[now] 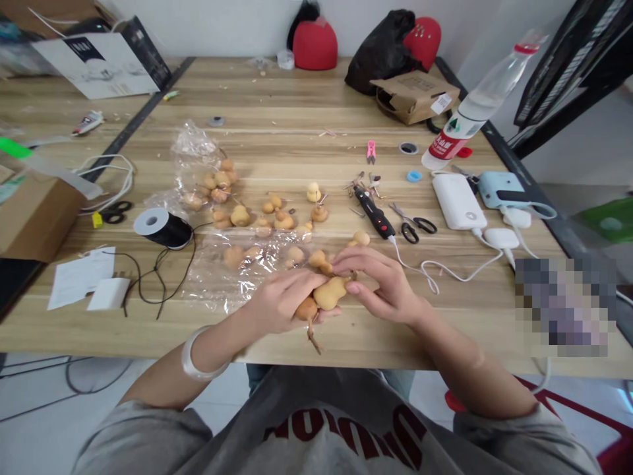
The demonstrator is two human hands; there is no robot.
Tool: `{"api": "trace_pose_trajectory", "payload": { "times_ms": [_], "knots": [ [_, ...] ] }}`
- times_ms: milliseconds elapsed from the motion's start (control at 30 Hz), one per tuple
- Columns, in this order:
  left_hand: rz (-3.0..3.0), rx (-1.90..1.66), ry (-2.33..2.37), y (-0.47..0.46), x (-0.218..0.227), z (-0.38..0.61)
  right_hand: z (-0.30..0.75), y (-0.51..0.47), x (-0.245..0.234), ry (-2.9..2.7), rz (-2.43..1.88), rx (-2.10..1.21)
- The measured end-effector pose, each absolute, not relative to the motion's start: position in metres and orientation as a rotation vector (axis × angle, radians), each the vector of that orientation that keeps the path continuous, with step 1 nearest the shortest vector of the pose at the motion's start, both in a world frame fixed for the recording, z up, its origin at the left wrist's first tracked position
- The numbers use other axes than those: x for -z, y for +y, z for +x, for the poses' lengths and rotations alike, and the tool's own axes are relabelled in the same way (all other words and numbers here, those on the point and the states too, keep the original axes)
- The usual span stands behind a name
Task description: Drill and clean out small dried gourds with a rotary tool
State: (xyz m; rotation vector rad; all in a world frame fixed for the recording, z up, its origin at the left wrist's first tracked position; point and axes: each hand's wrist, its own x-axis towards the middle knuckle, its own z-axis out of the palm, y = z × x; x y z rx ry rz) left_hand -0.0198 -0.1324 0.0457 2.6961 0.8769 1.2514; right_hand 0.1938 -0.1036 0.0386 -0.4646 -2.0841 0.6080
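My left hand (pixel 284 300) is closed around two small bottle gourds near the front edge of the table. One is a pale yellow gourd (pixel 330 295) lying on its side; below it, a more orange gourd (pixel 307 308) points its dry, twisted stem toward me. My right hand (pixel 383 287) has its thumb and fingers at the pale gourd's right, stem end, with the thumb touching it. Just beyond my fingers lie another small gourd (pixel 319 259) and a clear plastic bag (pixel 208 267) with gourds on and around it.
A black rotary tool (pixel 374 212) on a white cable lies beside black scissors (pixel 414 223). Toward the right stand a water bottle (pixel 475 109) and a white power bank (pixel 459 201). At left are a black cord spool (pixel 165 228) and a cardboard box (pixel 37 214).
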Motion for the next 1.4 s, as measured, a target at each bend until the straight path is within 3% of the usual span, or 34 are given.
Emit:
{"api": "trace_pose_trajectory", "payload": {
  "times_ms": [400, 1000, 1200, 1400],
  "knots": [
    [2.843, -1.22, 0.699, -0.127, -0.047, -0.024, 0.201, -0.099, -0.044, -2.318, -0.328, -0.404],
    [3.006, -1.221, 0.9, -0.144, -0.051, -0.018, 0.174, -0.124, -0.02, -1.892, -0.479, -0.202],
    [2.794, -1.383, 0.844, -0.139, -0.047, -0.013, 0.178, -0.116, -0.026, -1.916, -0.436, -0.438],
    [2.473, -1.257, 0.931, -0.134, -0.045, -0.015, 0.185, -0.115, -0.035, -1.85, -0.65, -0.659]
  ]
}}
